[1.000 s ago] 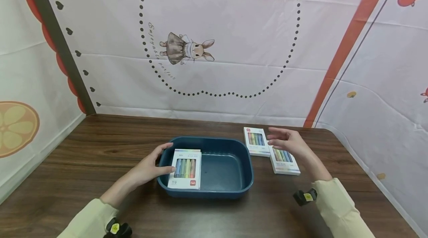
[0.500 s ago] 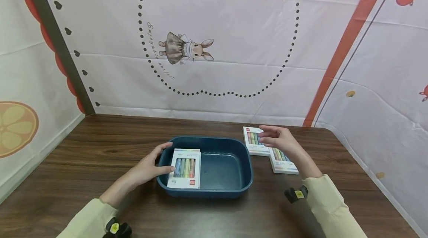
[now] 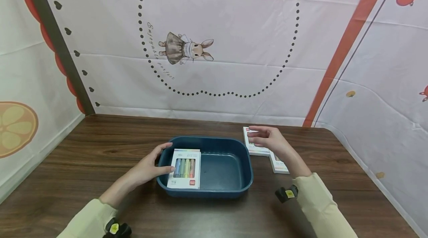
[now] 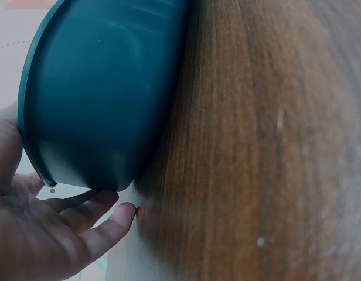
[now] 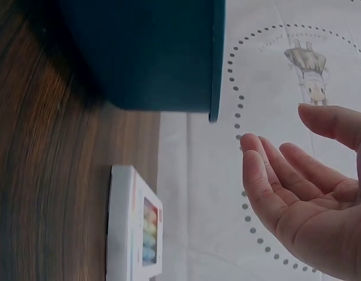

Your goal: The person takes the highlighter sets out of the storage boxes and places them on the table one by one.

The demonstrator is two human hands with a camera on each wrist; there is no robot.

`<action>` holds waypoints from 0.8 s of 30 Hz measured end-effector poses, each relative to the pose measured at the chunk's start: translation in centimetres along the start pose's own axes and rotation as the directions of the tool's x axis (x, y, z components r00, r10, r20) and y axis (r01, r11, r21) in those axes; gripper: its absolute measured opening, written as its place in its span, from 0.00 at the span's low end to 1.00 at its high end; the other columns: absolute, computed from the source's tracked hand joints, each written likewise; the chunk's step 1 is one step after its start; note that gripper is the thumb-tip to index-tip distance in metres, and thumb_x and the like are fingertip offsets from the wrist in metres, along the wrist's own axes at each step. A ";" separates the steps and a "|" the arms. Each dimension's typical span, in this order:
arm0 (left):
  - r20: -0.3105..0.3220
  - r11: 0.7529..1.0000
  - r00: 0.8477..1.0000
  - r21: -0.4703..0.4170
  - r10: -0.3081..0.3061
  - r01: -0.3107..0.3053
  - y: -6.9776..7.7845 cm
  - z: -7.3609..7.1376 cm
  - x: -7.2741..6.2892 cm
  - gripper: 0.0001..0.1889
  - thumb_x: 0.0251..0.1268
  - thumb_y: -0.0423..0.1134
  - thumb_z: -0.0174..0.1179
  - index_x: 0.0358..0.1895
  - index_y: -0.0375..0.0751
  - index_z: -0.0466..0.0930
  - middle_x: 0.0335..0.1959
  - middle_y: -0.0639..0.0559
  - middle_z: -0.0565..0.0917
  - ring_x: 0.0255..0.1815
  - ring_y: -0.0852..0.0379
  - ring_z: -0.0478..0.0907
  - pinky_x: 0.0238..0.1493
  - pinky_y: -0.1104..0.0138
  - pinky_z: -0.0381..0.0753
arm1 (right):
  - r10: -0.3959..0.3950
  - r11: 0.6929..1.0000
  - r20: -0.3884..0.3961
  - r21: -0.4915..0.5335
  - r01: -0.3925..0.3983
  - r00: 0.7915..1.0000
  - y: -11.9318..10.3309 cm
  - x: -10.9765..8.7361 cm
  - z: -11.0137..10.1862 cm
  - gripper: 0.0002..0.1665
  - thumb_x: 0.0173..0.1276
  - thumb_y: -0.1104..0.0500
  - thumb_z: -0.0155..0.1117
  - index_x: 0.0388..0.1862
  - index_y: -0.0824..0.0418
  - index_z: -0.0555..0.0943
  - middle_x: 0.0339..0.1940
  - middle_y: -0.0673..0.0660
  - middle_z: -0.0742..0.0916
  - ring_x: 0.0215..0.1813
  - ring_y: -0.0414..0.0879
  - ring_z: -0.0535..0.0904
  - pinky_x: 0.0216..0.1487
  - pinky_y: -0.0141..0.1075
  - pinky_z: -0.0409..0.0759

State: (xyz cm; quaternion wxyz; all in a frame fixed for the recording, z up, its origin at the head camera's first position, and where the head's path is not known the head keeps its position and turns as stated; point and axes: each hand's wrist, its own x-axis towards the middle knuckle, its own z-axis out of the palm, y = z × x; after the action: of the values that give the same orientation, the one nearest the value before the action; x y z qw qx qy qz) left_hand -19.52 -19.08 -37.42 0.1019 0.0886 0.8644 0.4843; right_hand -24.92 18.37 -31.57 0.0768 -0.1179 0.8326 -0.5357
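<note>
Gripping blue bin with left hand, apparently reaching with spread right hand to pinch white box next.

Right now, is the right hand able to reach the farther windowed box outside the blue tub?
Probably yes: the right hand looks free and hovers above the farther windowed box, with nothing visible between.

A dark blue rectangular tub with rounded corners sits upright at the lower centre of the frame, the left hand at its left rim. In its left part rests a white windowed box showing coloured sticks. Right of centre, two similar boxes lie flat, partly hidden behind the right hand.
</note>
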 end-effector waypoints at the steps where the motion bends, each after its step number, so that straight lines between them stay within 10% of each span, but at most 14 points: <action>1: 0.001 1.000 1.000 -0.001 0.000 0.000 0.0 0.0 0.0 0.42 0.53 0.50 0.64 0.69 0.49 0.50 0.69 0.36 0.54 0.67 0.32 0.50 0.57 0.36 0.55 | -0.004 1.000 0.002 0.000 0.004 1.000 -0.1 0.1 0.2 0.27 0.63 0.63 0.60 0.61 0.68 0.69 0.53 0.69 0.79 0.52 0.53 0.78 0.49 0.43 0.77; 24: 0.005 1.000 1.000 -0.008 0.000 0.000 0.1 0.0 -0.1 0.42 0.54 0.49 0.64 0.69 0.48 0.50 0.69 0.35 0.53 0.67 0.32 0.50 0.57 0.35 0.54 | -0.036 0.999 0.078 -0.004 0.036 0.996 -0.9 0.9 3.4 0.25 0.61 0.64 0.61 0.58 0.68 0.72 0.50 0.66 0.81 0.47 0.49 0.79 0.48 0.40 0.78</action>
State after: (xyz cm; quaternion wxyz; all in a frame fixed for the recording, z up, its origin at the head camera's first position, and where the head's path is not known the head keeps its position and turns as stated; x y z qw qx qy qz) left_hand -19.45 -19.08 -37.36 0.1045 0.0894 0.8622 0.4875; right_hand -24.86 14.75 -32.13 0.0991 -0.1537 0.8281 -0.5299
